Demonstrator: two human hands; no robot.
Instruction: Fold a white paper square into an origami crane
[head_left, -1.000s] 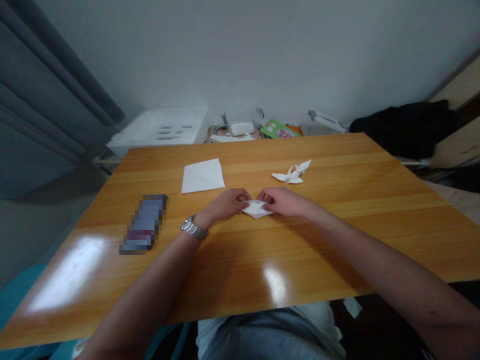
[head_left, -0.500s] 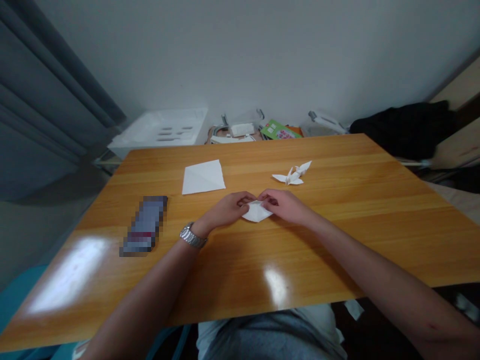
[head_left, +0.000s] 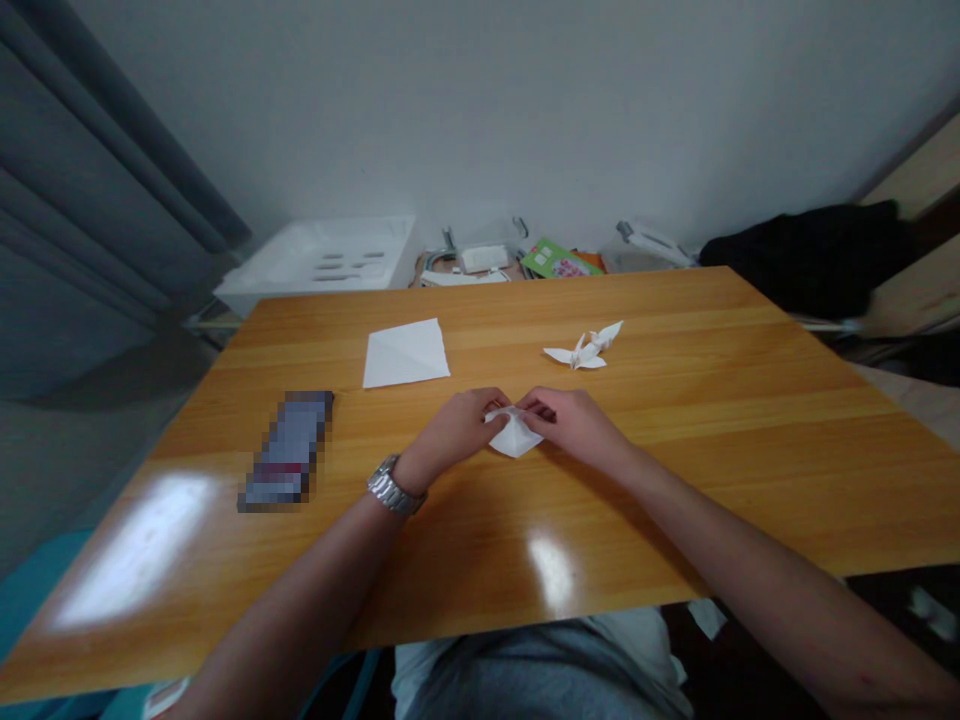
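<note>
A small piece of folded white paper [head_left: 514, 434], creased into a compact shape with a point aimed toward the person, sits near the middle of an orange-brown wooden surface [head_left: 675, 470], its upper edge lifted between two hands. The left hand [head_left: 459, 430], a silver watch [head_left: 393, 486] at its wrist, pinches the paper's left side with closed fingertips, while the right hand [head_left: 571, 422] grips the right side in the same way, the two hands almost touching above the fold. Farther back on the surface lie a flat white sheet [head_left: 406, 353] to the left and a finished paper crane [head_left: 585, 348] to the right. A blurred dark object [head_left: 286, 450] rests well left of the hands.
</note>
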